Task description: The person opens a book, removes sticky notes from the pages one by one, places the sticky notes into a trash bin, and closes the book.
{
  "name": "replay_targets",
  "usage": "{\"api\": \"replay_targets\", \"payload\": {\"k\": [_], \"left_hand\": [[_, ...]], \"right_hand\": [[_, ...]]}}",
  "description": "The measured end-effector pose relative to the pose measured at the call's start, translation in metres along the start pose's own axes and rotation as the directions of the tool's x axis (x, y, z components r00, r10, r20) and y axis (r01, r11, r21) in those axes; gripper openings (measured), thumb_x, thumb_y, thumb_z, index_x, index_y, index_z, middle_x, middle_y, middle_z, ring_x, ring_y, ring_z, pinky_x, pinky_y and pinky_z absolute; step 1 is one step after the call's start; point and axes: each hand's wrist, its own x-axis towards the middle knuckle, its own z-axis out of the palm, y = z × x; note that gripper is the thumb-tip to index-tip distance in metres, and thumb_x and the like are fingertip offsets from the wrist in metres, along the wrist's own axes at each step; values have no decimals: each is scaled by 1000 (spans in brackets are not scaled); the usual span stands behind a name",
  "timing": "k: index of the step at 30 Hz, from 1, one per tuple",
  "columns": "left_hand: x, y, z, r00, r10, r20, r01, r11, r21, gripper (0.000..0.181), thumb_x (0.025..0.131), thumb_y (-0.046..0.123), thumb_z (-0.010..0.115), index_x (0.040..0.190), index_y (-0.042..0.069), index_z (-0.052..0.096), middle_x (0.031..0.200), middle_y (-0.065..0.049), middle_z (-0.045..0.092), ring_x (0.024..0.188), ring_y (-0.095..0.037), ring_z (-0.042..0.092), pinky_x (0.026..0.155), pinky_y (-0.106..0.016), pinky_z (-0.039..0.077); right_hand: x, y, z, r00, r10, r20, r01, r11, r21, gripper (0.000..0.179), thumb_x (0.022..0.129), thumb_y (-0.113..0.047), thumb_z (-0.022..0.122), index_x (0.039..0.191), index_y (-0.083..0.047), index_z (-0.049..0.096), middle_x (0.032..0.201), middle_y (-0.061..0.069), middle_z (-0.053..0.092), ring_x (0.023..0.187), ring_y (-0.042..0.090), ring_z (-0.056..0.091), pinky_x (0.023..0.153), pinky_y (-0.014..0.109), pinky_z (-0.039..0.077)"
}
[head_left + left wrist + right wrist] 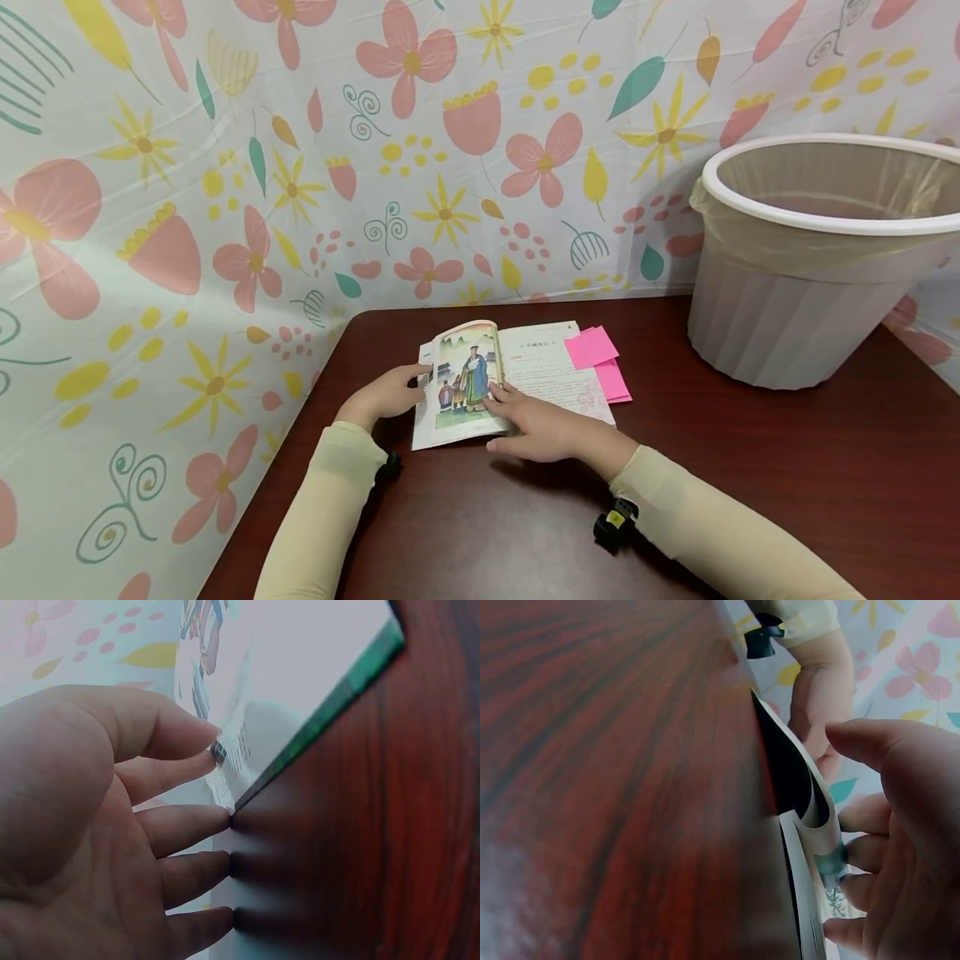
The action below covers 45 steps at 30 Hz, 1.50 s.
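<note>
An open book (536,358) lies on the dark wooden table, its illustrated left page (465,412) bowed upward and showing a figure in a blue robe. My left hand (386,394) is at the book's left edge, with thumb and index fingertips right at the paper. In the left wrist view, the other fingers (196,871) of that hand extend down to the tabletop. The right hand (543,427) rests across the lower part of the book near the fold, fingers on the illustrated page. From the right wrist, the curled page edge (821,814) shows beside its fingertips.
Pink sticky notes (592,347) stick out from the book's right side. A white waste bin (787,308) with a clear liner stands on the table at the right. Behind and to the left hangs a flower-patterned cloth (360,167).
</note>
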Motion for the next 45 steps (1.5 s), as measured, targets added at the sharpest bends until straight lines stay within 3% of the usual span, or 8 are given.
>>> {"api": "replay_targets", "payload": {"k": [12, 21, 26, 29, 32, 34, 38, 45], "left_hand": [[-4, 9, -5, 1000, 12, -16, -13, 999, -30, 56, 102, 22, 53, 157, 20, 45, 164, -12, 40, 153, -35, 35, 120, -57, 36], [-1, 10, -2, 999, 44, -31, -45, 999, -11, 52, 103, 34, 60, 153, 29, 50, 162, -9, 44, 151, -34, 40, 119, -57, 38], [1, 10, 1, 998, 53, -44, -53, 999, -12, 52, 102, 36, 61, 153, 26, 52, 165, -12, 39, 154, -36, 33, 122, -59, 33], [1, 13, 3, 994, 82, -73, -84, 996, -27, 47, 103, 36, 61, 148, 21, 58, 162, -14, 43, 152, -37, 37, 120, -59, 35], [2, 18, 6, 985, 131, -114, -137, 989, -52, 40, 103, 35, 60, 137, 16, 68, 149, -13, 55, 138, -35, 52, 111, -56, 46], [2, 23, 8, 977, 159, -139, -171, 982, -78, 36, 103, 35, 60, 131, 15, 72, 136, -11, 62, 118, -30, 63, 98, -51, 54], [3, 33, 14, 964, 202, -171, -224, 967, -123, 34, 103, 35, 62, 131, 17, 72, 126, -4, 69, 97, -19, 66, 83, -40, 57], [6, 52, 24, 924, 353, -149, -380, 894, -237, 42, 106, 34, 59, 143, 15, 62, 146, -5, 62, 126, -25, 63, 104, -51, 53]], "right_hand": [[10, 3, 0, 999, -4, 39, 4, 1000, -2, 75, 99, -55, 59, 157, -11, 43, 172, 14, 21, 158, 50, 8, 121, 75, 13], [11, 2, -3, 998, 4, 60, -6, 1000, 31, 74, 99, -53, 61, 159, -15, 41, 173, 9, 19, 159, 48, 6, 121, 75, 9], [10, 1, -2, 998, 5, 61, -7, 999, 38, 74, 99, -54, 60, 159, -15, 42, 173, 10, 19, 158, 49, 6, 121, 76, 10], [9, 0, -2, 998, 16, 62, -18, 999, 36, 74, 98, -56, 60, 159, -17, 42, 173, 10, 17, 158, 49, 6, 121, 75, 10], [10, -1, -1, 998, 22, 64, -24, 999, 26, 76, 98, -58, 59, 160, -18, 40, 174, 10, 15, 159, 48, 6, 122, 74, 9], [9, -2, -1, 998, 20, 62, -22, 999, 29, 76, 99, -57, 59, 160, -17, 39, 173, 10, 15, 159, 48, 6, 122, 74, 9], [10, -2, 0, 998, 16, 57, -18, 999, 35, 75, 99, -55, 59, 160, -15, 39, 173, 10, 15, 159, 47, 6, 122, 74, 9], [11, -1, 1, 999, 4, 47, -6, 999, 38, 74, 100, -54, 58, 158, -11, 42, 173, 12, 17, 158, 48, 9, 120, 77, 11]]}}
